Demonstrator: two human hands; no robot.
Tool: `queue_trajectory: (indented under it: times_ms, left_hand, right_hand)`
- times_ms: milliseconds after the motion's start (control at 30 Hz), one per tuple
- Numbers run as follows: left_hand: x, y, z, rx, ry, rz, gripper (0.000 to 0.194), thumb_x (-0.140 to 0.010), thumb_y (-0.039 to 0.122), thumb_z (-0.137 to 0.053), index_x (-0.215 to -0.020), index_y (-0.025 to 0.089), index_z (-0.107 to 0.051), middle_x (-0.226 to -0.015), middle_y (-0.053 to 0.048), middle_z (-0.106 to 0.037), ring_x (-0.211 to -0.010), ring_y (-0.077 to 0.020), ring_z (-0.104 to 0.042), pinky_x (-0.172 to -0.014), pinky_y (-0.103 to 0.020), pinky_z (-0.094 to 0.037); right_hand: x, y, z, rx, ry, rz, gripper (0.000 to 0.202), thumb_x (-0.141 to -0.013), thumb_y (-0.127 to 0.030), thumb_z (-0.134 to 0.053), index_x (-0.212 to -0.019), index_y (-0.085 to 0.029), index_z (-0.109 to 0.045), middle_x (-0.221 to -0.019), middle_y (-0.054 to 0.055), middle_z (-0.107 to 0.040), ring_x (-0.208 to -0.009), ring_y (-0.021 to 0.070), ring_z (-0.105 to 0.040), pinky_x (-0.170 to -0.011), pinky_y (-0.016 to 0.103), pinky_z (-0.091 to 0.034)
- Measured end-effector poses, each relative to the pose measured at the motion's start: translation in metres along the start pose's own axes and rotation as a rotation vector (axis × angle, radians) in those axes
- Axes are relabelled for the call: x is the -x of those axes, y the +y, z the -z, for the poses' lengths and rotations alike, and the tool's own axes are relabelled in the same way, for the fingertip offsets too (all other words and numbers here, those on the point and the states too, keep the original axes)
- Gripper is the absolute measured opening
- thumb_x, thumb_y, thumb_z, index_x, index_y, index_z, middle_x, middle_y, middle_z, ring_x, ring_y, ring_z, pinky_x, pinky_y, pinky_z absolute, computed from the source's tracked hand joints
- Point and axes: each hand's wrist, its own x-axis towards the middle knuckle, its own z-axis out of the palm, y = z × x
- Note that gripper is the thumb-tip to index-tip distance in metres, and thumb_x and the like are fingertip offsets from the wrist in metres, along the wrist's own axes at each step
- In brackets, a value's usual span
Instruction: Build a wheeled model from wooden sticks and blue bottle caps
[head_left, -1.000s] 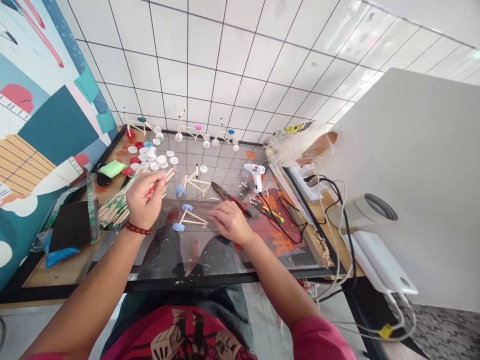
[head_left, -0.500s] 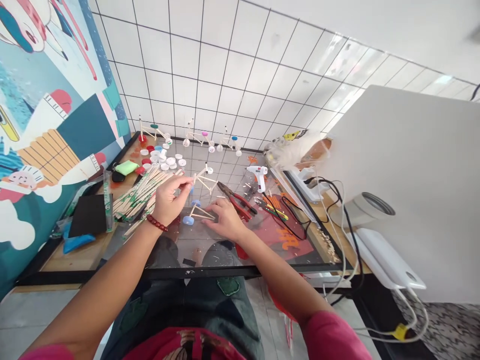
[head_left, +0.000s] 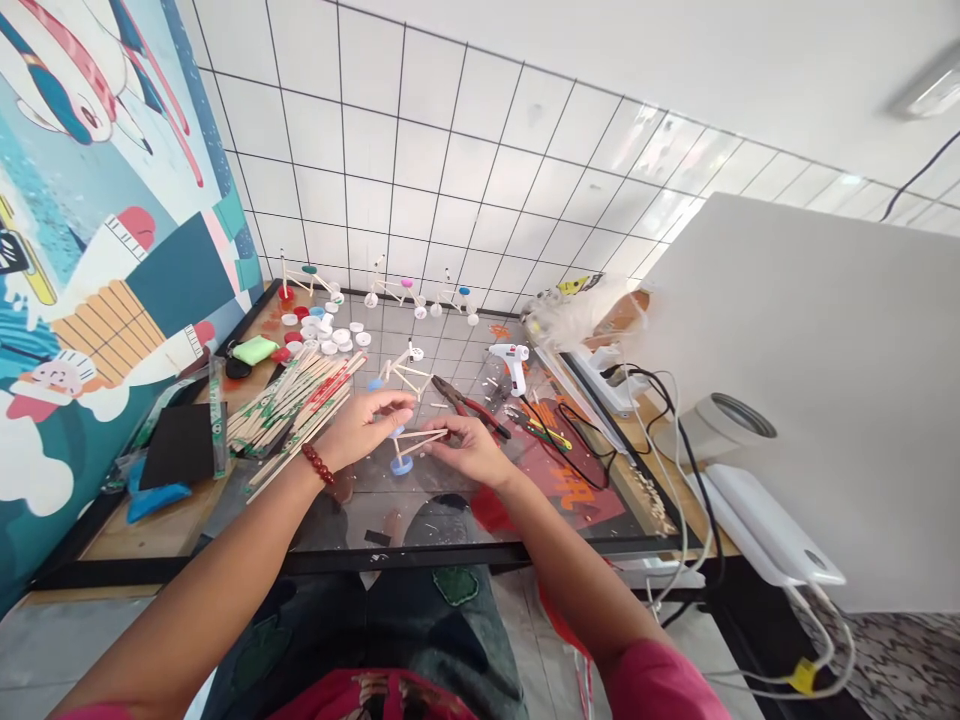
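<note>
My right hand [head_left: 471,450] pinches the pointed end of a small stick frame [head_left: 420,437] that has blue caps as wheels. One blue cap [head_left: 402,465] shows at the frame's near end. Beside its far cap is my left hand [head_left: 371,425], with a red bead bracelet; its fingers are curled close together at the frame, and what they grip is hidden. Just beyond my hands a second stick frame [head_left: 407,372] with a white cap stands on the dark table top [head_left: 352,525]. Pliers with red handles [head_left: 480,410] lie to the right of it.
Left of my hands are a pile of sticks [head_left: 281,405], white and red caps [head_left: 341,337] and a green packet [head_left: 255,349]. Three finished-looking stick models [head_left: 390,290] line the back. A glue gun [head_left: 511,366], a yellow cutter [head_left: 549,433] and cables lie right.
My right hand has picked up the blue-capped frame's pointed end and moved right. My left hand has come down from the far stick frame to the blue-capped one.
</note>
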Motion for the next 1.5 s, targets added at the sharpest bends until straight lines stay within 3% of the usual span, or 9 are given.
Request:
queue_trajectory:
  times_ms: [167, 400, 567, 700, 800, 900, 1067, 1300, 1500]
  left_hand:
    - [0.003, 0.002, -0.01, 0.076, -0.218, 0.083, 0.024, -0.086, 0.04, -0.065, -0.095, 0.021, -0.076, -0.087, -0.005, -0.079, -0.075, -0.0209, -0.074, -0.064, -0.031, -0.061]
    - [0.009, 0.003, -0.025, 0.105, -0.29, 0.159, 0.024, -0.083, 0.039, -0.066, -0.091, 0.019, -0.074, -0.085, -0.006, -0.078, -0.077, -0.0215, -0.073, -0.07, -0.033, -0.06]
    - [0.013, 0.022, -0.02, -0.067, -0.273, -0.167, 0.015, -0.081, 0.035, -0.072, -0.085, 0.02, -0.072, -0.091, -0.008, -0.075, -0.086, -0.0213, -0.071, -0.083, -0.036, -0.059]
    - [0.027, 0.033, -0.034, -0.197, -0.518, -0.514, 0.049, -0.07, 0.039, -0.085, -0.114, 0.023, -0.072, -0.128, -0.014, -0.068, -0.122, -0.031, -0.061, -0.11, -0.051, -0.046]
    - [0.038, 0.03, -0.049, -0.358, -0.617, -0.613, 0.035, -0.075, 0.033, -0.082, -0.107, 0.023, -0.074, -0.132, -0.013, -0.067, -0.133, -0.0363, -0.052, -0.116, -0.059, -0.037]
    - [0.041, 0.022, -0.057, -0.411, -0.606, -0.665, 0.009, -0.089, 0.026, -0.068, -0.094, 0.022, -0.075, -0.116, -0.008, -0.073, -0.133, -0.0336, -0.052, -0.113, -0.055, -0.04]
    - [0.034, 0.018, -0.054, -0.471, -0.566, -0.685, 0.019, -0.092, 0.014, -0.056, -0.091, 0.022, -0.073, -0.094, -0.006, -0.074, -0.126, -0.0284, -0.058, -0.112, -0.049, -0.042]
    - [0.036, 0.026, -0.034, -0.476, -0.667, -0.621, 0.045, -0.068, 0.004, -0.058, -0.105, 0.024, -0.073, -0.121, -0.006, -0.072, -0.137, -0.0336, -0.05, -0.123, -0.06, -0.025]
    - [0.036, 0.017, -0.026, -0.437, -0.533, -0.606, 0.029, -0.086, 0.008, -0.058, -0.106, 0.021, -0.074, -0.102, -0.008, -0.076, -0.128, -0.0292, -0.057, -0.112, -0.047, -0.046]
  right_hand:
    - [0.0, 0.003, 0.004, -0.288, 0.079, -0.118, 0.031, -0.074, -0.045, -0.082, -0.087, -0.018, -0.074, -0.082, 0.003, -0.073, -0.074, 0.0162, -0.064, -0.073, 0.031, -0.051]
    - [-0.003, 0.01, 0.004, -0.292, 0.105, -0.191, 0.032, -0.071, -0.046, -0.082, -0.083, -0.018, -0.074, -0.078, 0.002, -0.071, -0.068, 0.0135, -0.062, -0.068, 0.029, -0.049]
    - [-0.007, 0.014, 0.005, -0.271, 0.175, -0.194, 0.031, -0.071, -0.045, -0.081, -0.083, -0.018, -0.072, -0.076, 0.0, -0.069, -0.067, 0.0117, -0.059, -0.066, 0.026, -0.047]
    - [-0.01, 0.016, 0.005, -0.279, 0.146, -0.21, 0.03, -0.07, -0.044, -0.08, -0.083, -0.017, -0.072, -0.074, 0.0, -0.067, -0.065, 0.011, -0.055, -0.063, 0.025, -0.046]
    - [-0.012, 0.017, 0.004, -0.259, 0.141, -0.191, 0.028, -0.07, -0.042, -0.079, -0.081, -0.017, -0.072, -0.075, 0.0, -0.067, -0.068, 0.0116, -0.055, -0.065, 0.026, -0.046]
    - [-0.012, 0.018, 0.003, -0.251, 0.132, -0.178, 0.026, -0.071, -0.04, -0.078, -0.08, -0.017, -0.071, -0.072, -0.001, -0.063, -0.067, 0.0115, -0.054, -0.064, 0.026, -0.045]
    - [-0.01, 0.021, 0.005, -0.277, 0.103, -0.185, 0.026, -0.071, -0.041, -0.078, -0.081, -0.017, -0.071, -0.071, -0.001, -0.063, -0.065, 0.0114, -0.054, -0.063, 0.026, -0.044]
    - [-0.009, 0.025, 0.008, -0.274, 0.095, -0.175, 0.023, -0.072, -0.037, -0.077, -0.081, -0.017, -0.072, -0.073, -0.001, -0.065, -0.069, 0.0119, -0.056, -0.068, 0.027, -0.046]
    - [-0.011, 0.025, 0.003, -0.319, 0.088, -0.195, 0.03, -0.068, -0.041, -0.081, -0.081, -0.016, -0.073, -0.072, -0.001, -0.066, -0.067, 0.0117, -0.056, -0.067, 0.027, -0.045]
